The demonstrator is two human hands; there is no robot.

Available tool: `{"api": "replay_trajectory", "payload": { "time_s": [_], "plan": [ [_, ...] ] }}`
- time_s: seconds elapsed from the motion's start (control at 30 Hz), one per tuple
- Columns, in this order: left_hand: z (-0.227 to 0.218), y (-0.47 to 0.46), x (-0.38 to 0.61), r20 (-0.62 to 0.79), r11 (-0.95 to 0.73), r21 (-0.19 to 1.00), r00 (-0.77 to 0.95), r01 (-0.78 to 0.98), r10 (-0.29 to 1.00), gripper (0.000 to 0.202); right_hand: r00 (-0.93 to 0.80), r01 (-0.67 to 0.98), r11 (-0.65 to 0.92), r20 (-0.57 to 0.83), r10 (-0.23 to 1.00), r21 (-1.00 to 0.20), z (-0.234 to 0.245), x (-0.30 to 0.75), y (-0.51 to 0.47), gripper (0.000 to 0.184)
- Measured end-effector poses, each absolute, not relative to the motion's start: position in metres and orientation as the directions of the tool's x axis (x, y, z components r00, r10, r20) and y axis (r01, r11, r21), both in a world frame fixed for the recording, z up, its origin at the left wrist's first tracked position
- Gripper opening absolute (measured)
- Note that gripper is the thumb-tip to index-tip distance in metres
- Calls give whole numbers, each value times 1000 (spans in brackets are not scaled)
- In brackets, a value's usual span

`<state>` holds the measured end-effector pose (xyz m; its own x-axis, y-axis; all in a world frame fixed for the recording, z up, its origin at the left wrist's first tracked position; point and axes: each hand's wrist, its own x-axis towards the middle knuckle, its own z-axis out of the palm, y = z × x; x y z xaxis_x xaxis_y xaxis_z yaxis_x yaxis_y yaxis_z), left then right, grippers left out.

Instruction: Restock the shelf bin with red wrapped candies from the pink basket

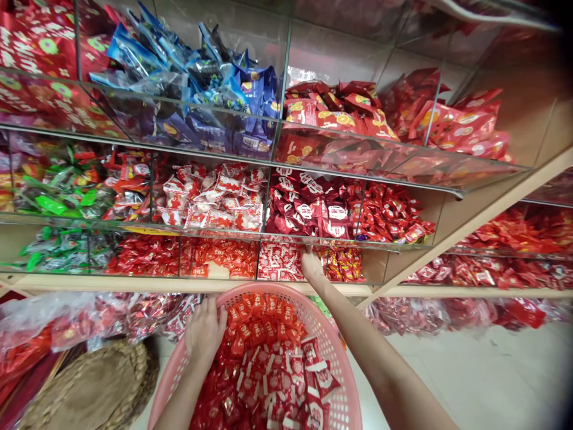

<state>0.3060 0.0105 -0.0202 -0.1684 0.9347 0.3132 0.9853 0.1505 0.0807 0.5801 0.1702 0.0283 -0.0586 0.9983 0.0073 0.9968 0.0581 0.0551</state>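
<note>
A pink plastic basket (pixel 338 358) sits low in the middle, filled with small red and white wrapped candies (pixel 264 364). My left hand (pixel 205 327) rests on the basket's far rim, fingers curled over the edge. My right hand (pixel 310 264) reaches forward into the lowest glass-fronted bin, among red and white candy packets (pixel 280 263); its fingers are hidden inside the bin.
Tiered glass bins fill the wall: blue packets (pixel 201 77) and red orange-printed packets (pixel 340 113) on top, green (pixel 58 191), white-red and dark red (pixel 313 209) below. Bagged red candy (pixel 89 322) and a woven straw lid (pixel 89 388) lie at lower left. Pale floor shows at right.
</note>
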Motion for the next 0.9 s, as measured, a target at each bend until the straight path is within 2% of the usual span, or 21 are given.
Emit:
{"api": "replay_trajectory", "payload": {
  "time_s": [0.2, 0.53, 0.67, 0.73, 0.77, 0.83, 0.9],
  "plan": [
    [-19, 10, 307, 300, 157, 87, -176, 984, 938, 39, -78, 994, 77, 8, 997, 80, 31, 586, 163, 36],
    [-21, 9, 305, 321, 145, 87, -165, 986, 932, 39, -64, 994, 60, 40, 997, 96, 36, 584, 156, 42],
    [-19, 9, 305, 322, 145, 88, -166, 986, 932, 39, -76, 994, 70, 71, 995, 81, 43, 583, 145, 39],
    [-18, 9, 305, 323, 146, 88, -166, 985, 932, 39, -101, 995, 101, 110, 989, 5, 47, 585, 133, 35],
    [-18, 9, 305, 322, 148, 88, -168, 985, 932, 39, -119, 988, 132, 150, 981, -78, 49, 586, 126, 33],
    [-18, 8, 305, 318, 148, 87, -169, 985, 933, 39, -137, 920, 217, 250, 959, -327, 52, 588, 109, 29],
    [-17, 8, 305, 309, 138, 98, -162, 986, 937, 39, -113, 755, 274, 293, 949, -596, 53, 588, 89, 26]
  ]
}}
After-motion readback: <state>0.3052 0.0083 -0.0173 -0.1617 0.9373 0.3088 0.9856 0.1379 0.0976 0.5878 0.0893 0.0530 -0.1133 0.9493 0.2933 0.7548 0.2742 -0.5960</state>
